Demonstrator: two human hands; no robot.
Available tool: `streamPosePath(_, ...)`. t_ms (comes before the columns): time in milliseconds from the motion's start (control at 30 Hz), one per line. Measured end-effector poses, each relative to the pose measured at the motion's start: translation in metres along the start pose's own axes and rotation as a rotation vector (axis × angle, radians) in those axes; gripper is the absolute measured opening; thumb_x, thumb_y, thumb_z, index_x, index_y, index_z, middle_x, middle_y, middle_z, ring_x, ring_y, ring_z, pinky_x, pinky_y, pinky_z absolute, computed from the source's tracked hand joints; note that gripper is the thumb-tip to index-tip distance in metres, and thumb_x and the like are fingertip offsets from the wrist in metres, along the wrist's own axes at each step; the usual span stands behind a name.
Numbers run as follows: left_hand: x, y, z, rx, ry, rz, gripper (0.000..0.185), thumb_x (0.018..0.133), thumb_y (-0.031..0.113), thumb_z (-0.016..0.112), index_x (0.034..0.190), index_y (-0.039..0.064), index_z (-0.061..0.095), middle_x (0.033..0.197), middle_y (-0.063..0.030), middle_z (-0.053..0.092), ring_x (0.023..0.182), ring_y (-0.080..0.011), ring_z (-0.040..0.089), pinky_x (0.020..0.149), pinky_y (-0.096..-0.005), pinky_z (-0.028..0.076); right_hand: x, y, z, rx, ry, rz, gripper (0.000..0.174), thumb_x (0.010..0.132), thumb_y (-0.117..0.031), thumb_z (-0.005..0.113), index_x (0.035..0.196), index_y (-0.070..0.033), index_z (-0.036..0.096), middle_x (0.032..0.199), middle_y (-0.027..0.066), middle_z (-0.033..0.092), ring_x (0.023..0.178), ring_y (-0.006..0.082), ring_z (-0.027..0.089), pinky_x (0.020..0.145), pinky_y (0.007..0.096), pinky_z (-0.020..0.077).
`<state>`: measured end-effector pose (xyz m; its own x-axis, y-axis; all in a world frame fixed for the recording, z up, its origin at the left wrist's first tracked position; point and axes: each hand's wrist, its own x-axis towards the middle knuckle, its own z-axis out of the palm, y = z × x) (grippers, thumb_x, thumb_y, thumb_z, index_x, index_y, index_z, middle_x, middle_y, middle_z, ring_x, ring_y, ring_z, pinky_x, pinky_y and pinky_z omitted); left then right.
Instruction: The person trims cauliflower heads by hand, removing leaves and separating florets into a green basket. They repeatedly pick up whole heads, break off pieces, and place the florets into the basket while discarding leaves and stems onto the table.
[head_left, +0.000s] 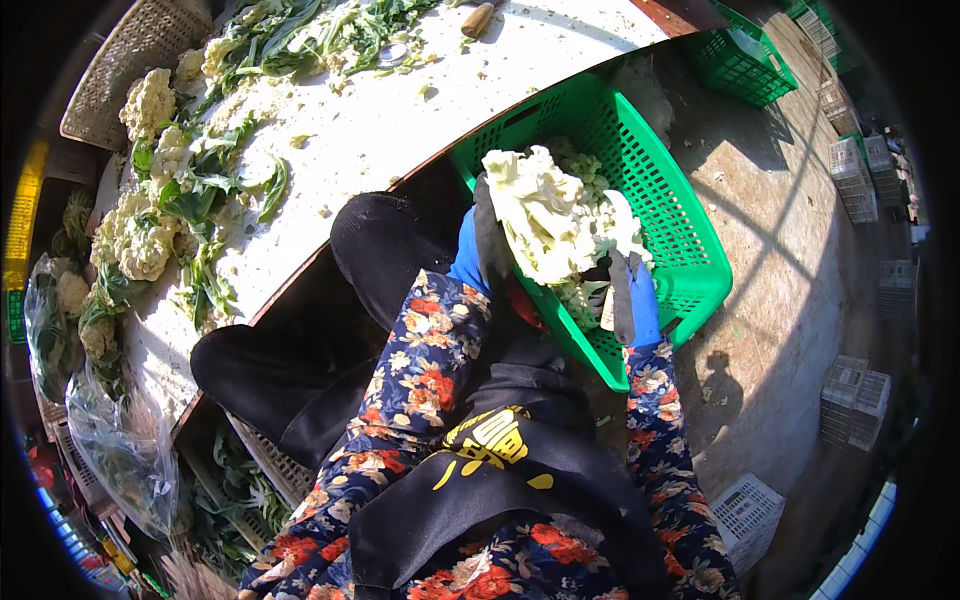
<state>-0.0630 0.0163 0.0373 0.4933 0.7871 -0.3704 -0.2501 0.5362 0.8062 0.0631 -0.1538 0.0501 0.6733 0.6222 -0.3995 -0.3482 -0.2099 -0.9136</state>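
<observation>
Over a green plastic crate (694, 259) that holds cauliflower pieces, my left hand (484, 240), in a blue and dark grey work glove, supports a trimmed cauliflower head (544, 217) from its left side. My right hand (634, 296), gloved the same way, is at the lower right of the head. Its fingers are closed around a light-coloured handle (607, 309); the tool's working end is hidden by the fingers and the cauliflower. Cauliflower florets (581, 169) lie in the crate behind and below the head.
A white-topped table (360, 127) to the left bears cauliflower heads (146, 105), cut leaves (277, 187) and a wooden handle (477, 20). Bagged cauliflower (124, 457) lies at its near left end. Another green crate (739, 64) and pale crates (855, 401) stand on the floor at the right.
</observation>
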Motion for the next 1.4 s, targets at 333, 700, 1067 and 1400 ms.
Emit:
streamPosePath(333,-0.020,0.006,0.020,-0.400,-0.521,-0.216,0.049,0.090,0.028,0.061,0.125,-0.003,0.045,0.112,-0.0084,0.058,0.100,-0.0147,0.054,0.086,-0.0293,0.044,0.111,0.139,-0.104,0.803,-0.430,-0.014,0.029,0.097,-0.020,0.045,0.118,0.000,0.049,0.105,0.0170,0.061,0.093,0.0221,0.064,0.084,0.0306,0.0540)
streamPosePath(700,-0.034,0.011,-0.017,0.606,-0.304,-0.097,0.057,0.065,0.020,0.073,0.112,-0.004,0.052,0.101,-0.0148,0.053,0.088,-0.0234,0.056,0.074,-0.0331,0.049,0.056,0.110,-0.030,0.295,-0.116,-0.165,0.034,0.095,-0.032,0.052,0.118,-0.007,0.052,0.099,0.0035,0.059,0.084,0.0155,0.057,0.076,0.0269,0.0478)
streamPosePath(1067,-0.047,0.060,0.026,1.475,-0.063,0.346,0.058,0.061,0.032,0.072,0.102,-0.003,0.052,0.114,-0.0204,0.046,0.111,-0.0371,0.044,0.085,-0.0480,0.047,-0.030,-0.073,0.005,-1.399,-0.002,-0.959,0.030,0.084,-0.031,0.065,0.104,-0.010,0.059,0.076,0.0099,0.062,0.064,0.0276,0.062,0.054,0.0384,0.0493)
streamPosePath(1400,-0.057,0.049,0.035,1.586,-0.100,0.329,0.059,0.061,0.031,0.073,0.104,-0.002,0.051,0.119,-0.0218,0.044,0.113,-0.0387,0.043,0.086,-0.0481,0.047,-0.007,-0.126,0.042,-2.177,-0.291,-1.069,0.022,0.081,-0.013,0.055,0.103,-0.010,0.053,0.073,0.0037,0.055,0.064,0.0186,0.061,0.053,0.0325,0.0479)
